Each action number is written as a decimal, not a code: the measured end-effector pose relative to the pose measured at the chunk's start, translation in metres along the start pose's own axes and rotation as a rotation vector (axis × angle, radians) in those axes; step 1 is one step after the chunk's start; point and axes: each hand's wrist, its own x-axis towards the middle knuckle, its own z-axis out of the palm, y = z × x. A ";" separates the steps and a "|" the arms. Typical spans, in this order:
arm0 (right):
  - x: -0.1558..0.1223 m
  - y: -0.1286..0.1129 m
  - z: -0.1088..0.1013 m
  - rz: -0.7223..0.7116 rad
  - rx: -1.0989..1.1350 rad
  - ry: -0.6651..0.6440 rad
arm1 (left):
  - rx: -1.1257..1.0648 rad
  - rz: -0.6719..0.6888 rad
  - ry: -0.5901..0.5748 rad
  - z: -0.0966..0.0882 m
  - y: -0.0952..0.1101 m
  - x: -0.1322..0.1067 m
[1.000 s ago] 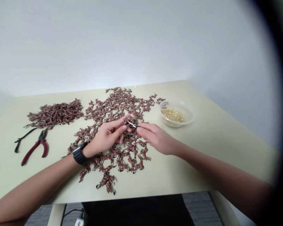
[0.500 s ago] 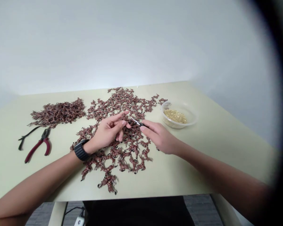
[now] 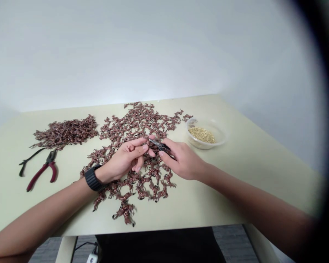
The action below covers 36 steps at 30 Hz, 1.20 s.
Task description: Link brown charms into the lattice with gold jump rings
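Note:
My right hand is closed round slim pliers with dark handles, their narrow metal tip pointing left. That tip meets the fingertips of my left hand, whose thumb and forefinger are pinched together while the other fingers curl loosely. What the pinch holds is too small and covered to make out. Beneath both hands spreads a wide net of small brown animal-shaped figures, reaching from the back of the table to near its front edge.
A dense pile of similar brown figures lies at the left. In front of it rest red-handled pliers and a thin black tool. A clear plastic bowl of small gold-coloured pieces stands right of the net on the pale table.
The pliers' tip has come closer to my left fingertips, and more of the tool shows in my right hand. My left thumb and forefinger have closed together. The view has shifted slightly.

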 end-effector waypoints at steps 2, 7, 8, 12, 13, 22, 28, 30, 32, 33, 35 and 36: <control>0.000 0.000 -0.001 0.000 0.002 0.000 | -0.002 0.005 0.018 -0.001 0.000 0.000; 0.000 -0.002 -0.001 -0.001 0.025 -0.015 | 0.000 0.008 0.039 -0.003 -0.001 0.001; -0.001 -0.002 -0.001 0.000 0.029 -0.017 | 0.000 0.009 0.039 -0.003 -0.001 0.001; -0.001 -0.003 -0.001 -0.006 0.031 -0.012 | 0.000 0.009 0.029 -0.004 -0.002 0.001; -0.001 -0.003 -0.002 -0.007 0.031 -0.011 | 0.000 0.010 0.027 -0.004 -0.002 0.001; -0.001 -0.005 -0.004 0.016 0.061 -0.023 | 0.016 0.007 0.023 -0.005 -0.003 0.001; -0.002 -0.010 -0.005 0.087 0.224 -0.059 | 0.281 0.099 0.002 -0.006 -0.005 0.000; -0.001 -0.011 -0.007 0.208 0.445 -0.155 | 0.549 0.230 0.016 -0.013 -0.008 -0.001; 0.000 -0.010 -0.011 0.393 0.756 -0.325 | 0.894 0.442 0.046 -0.026 -0.010 -0.001; 0.002 -0.009 -0.012 0.487 0.902 -0.417 | 1.063 0.567 0.043 -0.033 -0.011 -0.001; 0.004 -0.006 -0.015 0.621 1.105 -0.565 | 1.300 0.687 0.009 -0.047 -0.012 0.000; 0.006 -0.004 -0.015 0.651 1.159 -0.605 | 1.357 0.713 0.005 -0.051 -0.012 0.000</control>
